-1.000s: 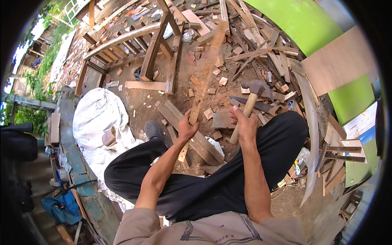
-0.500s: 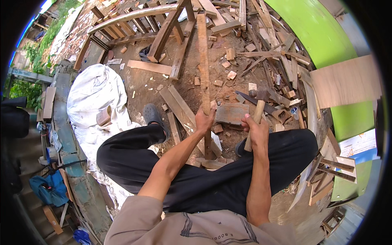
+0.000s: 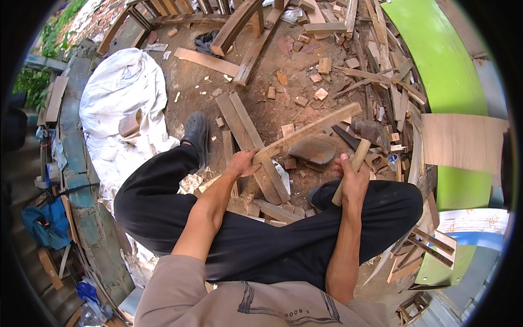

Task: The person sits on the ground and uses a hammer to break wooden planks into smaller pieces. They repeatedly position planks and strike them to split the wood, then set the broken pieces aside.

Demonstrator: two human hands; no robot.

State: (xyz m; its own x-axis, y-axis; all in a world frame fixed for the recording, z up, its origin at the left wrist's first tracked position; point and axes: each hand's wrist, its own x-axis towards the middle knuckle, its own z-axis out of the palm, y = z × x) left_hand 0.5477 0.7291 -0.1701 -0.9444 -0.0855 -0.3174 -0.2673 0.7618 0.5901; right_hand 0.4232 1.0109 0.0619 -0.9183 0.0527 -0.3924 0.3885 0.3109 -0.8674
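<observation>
My left hand (image 3: 243, 164) is closed round the near end of a long, flat wooden strip (image 3: 310, 129). The strip slants away to the right, its far part above a flat grey stone block (image 3: 312, 149) on the ground. My right hand (image 3: 352, 180) grips a short, pale wooden handle (image 3: 358, 155), held upright and tilted by my right knee. Just beyond the handle's top is a dark rounded lump (image 3: 371, 133); whether it is joined to the handle I cannot tell. A dark pointed blade (image 3: 345, 137) lies partly hidden between strip and handle.
Two planks (image 3: 251, 144) lie in front of my left hand. Left of my shoe (image 3: 196, 139) spreads a white sheet (image 3: 128, 87). Wood scraps (image 3: 376, 76) pile up at the right beside a green panel (image 3: 441, 60). A wooden frame (image 3: 239, 27) stands at the far side.
The wooden strip has swung from pointing straight ahead to slanting right and lower, over the stone block. My left hand has moved left and nearer; the right keeps its grip. The view has shifted.
</observation>
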